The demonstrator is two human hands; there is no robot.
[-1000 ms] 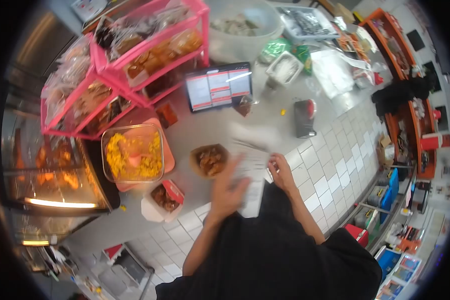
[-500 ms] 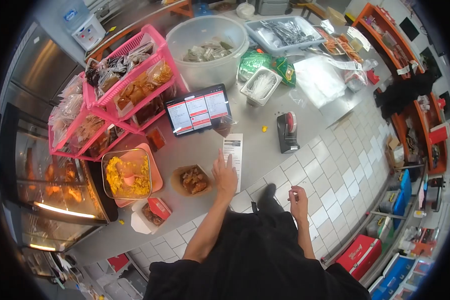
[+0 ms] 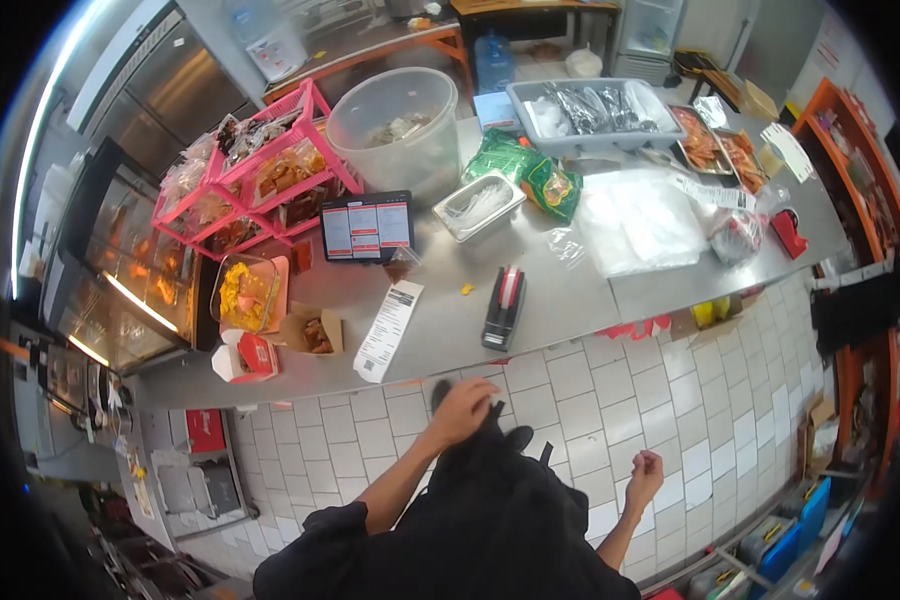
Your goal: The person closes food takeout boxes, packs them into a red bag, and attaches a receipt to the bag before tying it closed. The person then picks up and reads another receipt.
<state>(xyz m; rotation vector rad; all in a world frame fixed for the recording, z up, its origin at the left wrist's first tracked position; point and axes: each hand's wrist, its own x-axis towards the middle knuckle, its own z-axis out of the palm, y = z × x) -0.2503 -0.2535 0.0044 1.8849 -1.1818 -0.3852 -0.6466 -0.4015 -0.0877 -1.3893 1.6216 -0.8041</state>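
My left hand [image 3: 465,412] is in front of my body, just off the counter's near edge, its fingers loosely stretched to the right and holding nothing. Lower on the right, my right hand [image 3: 645,478] hangs over the tiled floor with its fingers curled in and nothing visible in them. A printed receipt [image 3: 388,332] lies flat on the counter [image 3: 425,365], the nearest paper to my left hand. A black tape dispenser [image 3: 504,310] stands to the receipt's right. On the left are an open food box [image 3: 313,331] and a red-and-white carton [image 3: 245,357].
A tablet [image 3: 367,228] leans near pink baskets [image 3: 232,190] of bagged food. Behind are a clear tub [image 3: 394,140], a metal container [image 3: 480,205] and a grey tray [image 3: 595,140] of cutlery. White plastic bags [image 3: 640,222] lie at right. A glass container [image 3: 246,292] holds yellow food.
My left hand has lifted off the receipt and drawn back from the counter. The view has swung right and upward. My right hand stays low at my side.
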